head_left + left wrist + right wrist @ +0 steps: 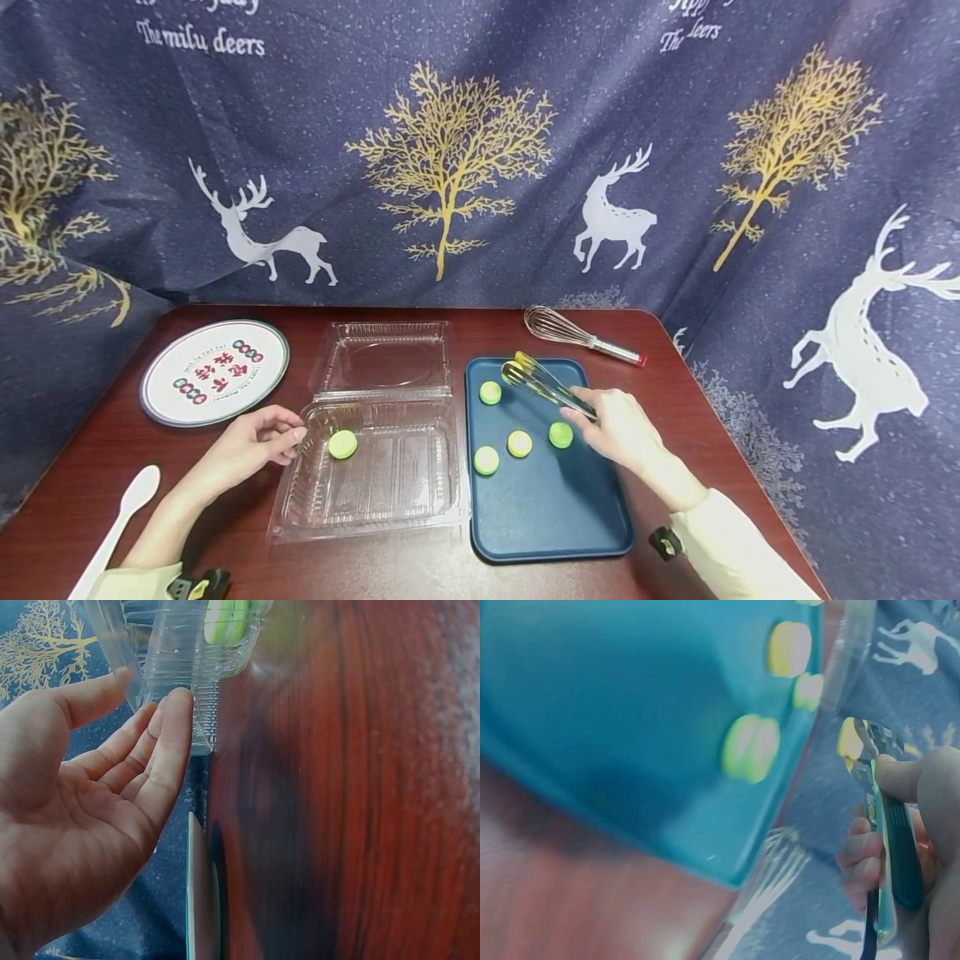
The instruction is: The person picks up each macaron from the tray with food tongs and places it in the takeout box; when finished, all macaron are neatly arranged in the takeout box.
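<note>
My right hand (618, 425) holds a pair of tongs (555, 390) above the blue tray (551, 517). Between the tong tips is a yellow macaron (848, 740). Several macarons lie on the tray, among them a yellow one (519, 443) and a bright green one (560, 434). At the left edge of an opened clear plastic box (375, 523), my left hand (251, 446) has its thumb and fingertips at the rim, seemingly pinching it. One light green macaron (342, 444) sits in the box, towards its left side.
The box's lid (390, 358) lies folded back behind it. A white oval plate (168, 387) with red print is at the back left, and a white spoon (135, 496) at the front left. Behind the tray lies a whisk (592, 340). A patterned cloth (480, 292) hangs behind the table.
</note>
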Demonstrator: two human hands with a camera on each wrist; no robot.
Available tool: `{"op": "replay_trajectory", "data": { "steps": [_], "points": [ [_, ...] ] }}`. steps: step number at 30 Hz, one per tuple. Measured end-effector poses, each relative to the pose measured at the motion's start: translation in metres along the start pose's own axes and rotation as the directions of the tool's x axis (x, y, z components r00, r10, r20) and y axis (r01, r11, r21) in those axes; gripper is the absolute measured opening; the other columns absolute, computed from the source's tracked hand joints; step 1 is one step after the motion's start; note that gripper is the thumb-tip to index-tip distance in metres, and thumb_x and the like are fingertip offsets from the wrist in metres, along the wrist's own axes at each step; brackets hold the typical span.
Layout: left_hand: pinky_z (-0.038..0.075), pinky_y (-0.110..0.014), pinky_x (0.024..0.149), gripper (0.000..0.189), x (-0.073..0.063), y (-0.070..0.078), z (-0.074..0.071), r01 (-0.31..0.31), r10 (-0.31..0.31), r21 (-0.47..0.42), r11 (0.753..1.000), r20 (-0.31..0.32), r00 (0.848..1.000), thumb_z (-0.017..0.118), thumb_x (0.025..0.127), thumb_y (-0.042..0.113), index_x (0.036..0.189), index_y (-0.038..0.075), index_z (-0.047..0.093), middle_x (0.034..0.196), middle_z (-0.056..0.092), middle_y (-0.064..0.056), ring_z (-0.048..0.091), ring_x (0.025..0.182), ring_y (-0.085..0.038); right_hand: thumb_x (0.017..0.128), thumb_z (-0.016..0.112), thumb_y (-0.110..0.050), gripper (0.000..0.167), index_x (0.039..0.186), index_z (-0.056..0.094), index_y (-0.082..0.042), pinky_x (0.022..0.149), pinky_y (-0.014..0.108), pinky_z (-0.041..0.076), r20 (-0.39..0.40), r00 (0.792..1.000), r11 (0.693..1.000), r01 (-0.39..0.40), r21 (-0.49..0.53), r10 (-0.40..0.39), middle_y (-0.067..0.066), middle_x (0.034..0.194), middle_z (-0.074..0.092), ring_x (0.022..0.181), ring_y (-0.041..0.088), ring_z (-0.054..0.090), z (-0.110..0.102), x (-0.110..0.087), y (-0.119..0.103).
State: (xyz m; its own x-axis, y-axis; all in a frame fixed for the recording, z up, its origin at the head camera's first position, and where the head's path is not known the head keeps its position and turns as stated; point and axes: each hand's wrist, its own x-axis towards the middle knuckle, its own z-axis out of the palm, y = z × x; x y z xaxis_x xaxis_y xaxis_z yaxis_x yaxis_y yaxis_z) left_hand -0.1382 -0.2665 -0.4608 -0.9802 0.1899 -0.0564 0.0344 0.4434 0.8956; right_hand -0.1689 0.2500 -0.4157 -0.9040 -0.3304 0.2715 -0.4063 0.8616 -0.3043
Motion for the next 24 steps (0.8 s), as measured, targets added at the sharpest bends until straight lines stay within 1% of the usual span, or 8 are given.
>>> {"op": "replay_trajectory", "data": {
  "steps": [3, 5, 9, 13, 14, 18, 20, 24],
  "points": [
    [0.060, -0.032, 0.064, 0.029, 0.000, 0.000, 0.000, -0.003, 0.003, -0.001, 1.000, 0.007, 1.000, 0.066, 0.097, 0.014, 0.112, -0.009, 0.058, 0.086, 0.067, -0.011, 0.067, 0.071, -0.017, 0.089, 0.076, -0.030, 0.039, 0.120, 0.072, -0.006, 0.058, 0.032, 0.049, 0.002, 0.999, 0.999, 0.045, 0.013, -0.045, 0.002, 0.085, 0.073, 0.064, 0.010, 0.059, -0.004, 0.005, -0.013],
    [0.060, -0.032, 0.064, 0.029, 0.000, 0.000, 0.000, -0.002, 0.002, -0.004, 1.000, 0.007, 1.000, 0.066, 0.097, 0.014, 0.112, -0.009, 0.058, 0.086, 0.067, -0.011, 0.067, 0.071, -0.017, 0.090, 0.076, -0.030, 0.038, 0.120, 0.072, -0.008, 0.051, 0.027, 0.043, 0.012, 0.998, 0.998, 0.061, 0.026, -0.062, -0.005, 0.074, 0.067, 0.056, 0.006, 0.050, -0.007, 0.007, -0.022],
    [0.060, -0.032, 0.063, 0.028, 0.000, 0.001, -0.001, -0.008, 0.008, -0.003, 1.000, 0.004, 1.000, 0.066, 0.097, 0.014, 0.112, -0.009, 0.058, 0.086, 0.067, -0.012, 0.066, 0.071, -0.017, 0.090, 0.076, -0.029, 0.030, 0.116, 0.073, -0.015, 0.043, 0.024, 0.033, 0.021, 0.994, 0.993, 0.106, 0.043, -0.107, -0.013, 0.064, 0.054, 0.049, 0.002, 0.041, -0.008, 0.013, -0.040],
    [0.060, -0.032, 0.064, 0.029, 0.000, 0.001, -0.001, -0.002, 0.002, -0.007, 1.000, -0.003, 1.000, 0.067, 0.096, 0.014, 0.112, -0.009, 0.058, 0.086, 0.066, -0.013, 0.066, 0.071, -0.017, 0.091, 0.074, -0.030, 0.013, 0.103, 0.071, -0.023, 0.043, 0.023, 0.030, 0.032, 0.984, 0.984, 0.175, 0.033, -0.176, -0.016, 0.059, 0.044, 0.050, 0.002, 0.039, -0.005, 0.018, -0.060],
    [0.060, -0.032, 0.064, 0.029, 0.000, 0.002, -0.001, -0.002, 0.002, -0.007, 1.000, -0.002, 1.000, 0.067, 0.096, 0.014, 0.112, -0.009, 0.058, 0.086, 0.066, -0.014, 0.066, 0.071, -0.017, 0.091, 0.074, -0.030, 0.013, 0.102, 0.071, -0.023, 0.043, 0.023, 0.029, 0.037, 0.981, 0.981, 0.191, 0.037, -0.192, -0.016, 0.058, 0.042, 0.050, 0.003, 0.039, -0.005, 0.019, -0.065],
    [0.060, -0.032, 0.064, 0.030, 0.000, 0.002, -0.001, 0.005, -0.005, -0.006, 1.000, -0.002, 1.000, 0.067, 0.097, 0.016, 0.112, -0.009, 0.058, 0.085, 0.066, -0.013, 0.066, 0.071, -0.017, 0.090, 0.075, -0.031, 0.020, 0.106, 0.072, -0.019, 0.047, 0.024, 0.036, 0.044, 0.967, 0.967, 0.251, 0.035, -0.252, -0.016, 0.061, 0.044, 0.054, 0.004, 0.043, 0.001, 0.024, -0.083],
    [0.060, -0.032, 0.064, 0.030, 0.000, 0.003, 0.000, 0.006, -0.006, -0.006, 1.000, -0.004, 1.000, 0.067, 0.097, 0.016, 0.112, -0.009, 0.058, 0.085, 0.066, -0.013, 0.066, 0.071, -0.017, 0.090, 0.076, -0.031, 0.029, 0.113, 0.073, -0.015, 0.051, 0.025, 0.041, 0.050, 0.960, 0.961, 0.275, 0.037, -0.277, -0.015, 0.065, 0.051, 0.057, 0.005, 0.046, 0.006, 0.026, -0.090],
    [0.060, -0.032, 0.064, 0.029, 0.001, 0.001, -0.001, 0.003, -0.003, -0.002, 1.000, -0.007, 1.000, 0.067, 0.097, 0.014, 0.112, -0.009, 0.058, 0.086, 0.066, -0.013, 0.066, 0.071, -0.017, 0.091, 0.073, -0.033, 0.031, 0.115, 0.072, -0.014, 0.056, 0.031, 0.050, 0.086, 0.945, 0.949, 0.313, 0.031, -0.315, -0.009, 0.077, 0.065, 0.062, 0.006, 0.054, 0.017, 0.029, -0.102]
  ]
}}
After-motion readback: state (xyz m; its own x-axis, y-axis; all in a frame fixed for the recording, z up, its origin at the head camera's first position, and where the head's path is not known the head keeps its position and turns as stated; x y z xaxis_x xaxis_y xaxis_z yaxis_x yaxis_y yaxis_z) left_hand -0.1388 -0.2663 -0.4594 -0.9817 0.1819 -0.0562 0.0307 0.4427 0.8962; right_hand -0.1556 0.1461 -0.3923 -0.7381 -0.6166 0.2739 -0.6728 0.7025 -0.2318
